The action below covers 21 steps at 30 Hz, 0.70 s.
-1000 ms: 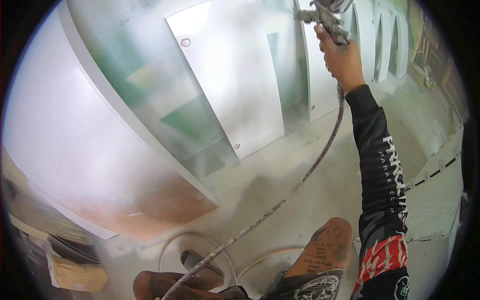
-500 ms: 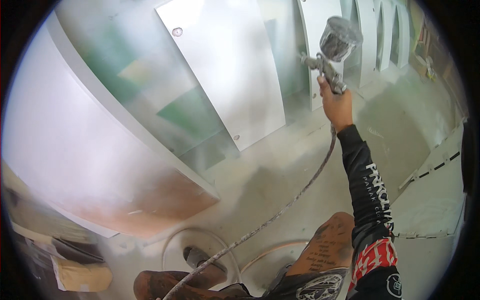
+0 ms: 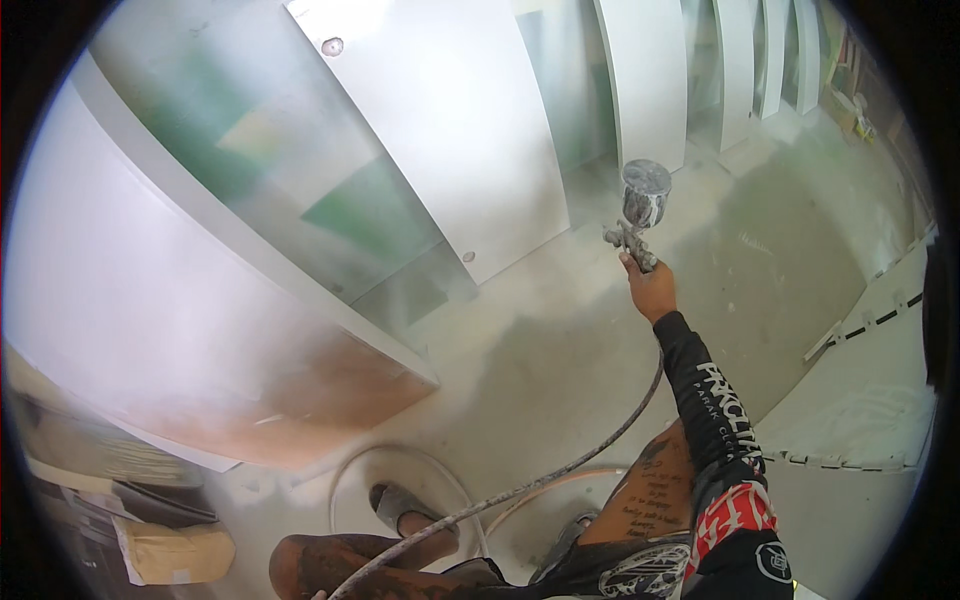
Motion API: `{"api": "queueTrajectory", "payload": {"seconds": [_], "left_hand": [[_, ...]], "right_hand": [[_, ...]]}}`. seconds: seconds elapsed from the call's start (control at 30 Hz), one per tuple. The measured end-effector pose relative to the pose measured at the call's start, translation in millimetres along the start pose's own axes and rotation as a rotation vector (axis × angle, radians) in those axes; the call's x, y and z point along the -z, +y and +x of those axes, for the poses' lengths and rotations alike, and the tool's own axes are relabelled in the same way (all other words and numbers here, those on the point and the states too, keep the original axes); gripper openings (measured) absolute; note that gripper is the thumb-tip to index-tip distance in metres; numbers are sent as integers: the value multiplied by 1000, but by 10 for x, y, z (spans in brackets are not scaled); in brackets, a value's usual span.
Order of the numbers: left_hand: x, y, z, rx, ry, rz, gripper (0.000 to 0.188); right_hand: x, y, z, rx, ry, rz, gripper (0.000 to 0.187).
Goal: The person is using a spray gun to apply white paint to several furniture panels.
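Note:
My right hand [image 3: 652, 290] is closed around the handle of a paint-spattered spray gun [image 3: 630, 245], held out over the floor. A round cup [image 3: 645, 195] sits on top of the gun. From below my grip, an air hose [image 3: 560, 470] sags toward the lower left, crossing over my leg. At the lower edge just a fingertip of my left hand [image 3: 320, 595] shows against the hose; the rest is out of view. To the left stands a large curved panel [image 3: 180, 270], mostly white with a brownish patch [image 3: 340, 400] at its lower end.
A white panel [image 3: 450, 130] with two holes leans ahead, and narrower white panels [image 3: 645, 90] stand along the back. Loops of hose [image 3: 335, 490] lie on the floor near my feet. A tan package [image 3: 180, 552] is at lower left; a pale sheet [image 3: 850, 400] lies at right.
My right hand has drawn the spray gun back toward me and slightly left, away from the standing panels. The view has shifted a little, and the hose sags lower.

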State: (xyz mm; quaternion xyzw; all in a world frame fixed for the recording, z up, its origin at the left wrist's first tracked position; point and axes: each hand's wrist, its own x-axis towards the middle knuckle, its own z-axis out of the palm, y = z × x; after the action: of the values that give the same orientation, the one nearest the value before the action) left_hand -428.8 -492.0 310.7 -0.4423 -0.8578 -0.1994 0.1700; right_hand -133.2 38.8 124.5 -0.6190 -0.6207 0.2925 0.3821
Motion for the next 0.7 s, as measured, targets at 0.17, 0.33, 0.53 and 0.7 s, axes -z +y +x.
{"api": "queueTrajectory", "payload": {"seconds": [0.17,0.33,0.53,0.7], "left_hand": [[53,10,-42,-16,-13,1,27],[19,-9,-80,20,-64,16,30],[-111,-204,-54,14,-23,13,30],[-237,-348,-54,13,22,7,28]], "right_hand": [[-108,447,46,125,22,19,43],[-47,684,354,205,-45,-193,46],[234,-363,537,218,-57,-226,43],[423,-1166,636,369,11,2,48]]}}
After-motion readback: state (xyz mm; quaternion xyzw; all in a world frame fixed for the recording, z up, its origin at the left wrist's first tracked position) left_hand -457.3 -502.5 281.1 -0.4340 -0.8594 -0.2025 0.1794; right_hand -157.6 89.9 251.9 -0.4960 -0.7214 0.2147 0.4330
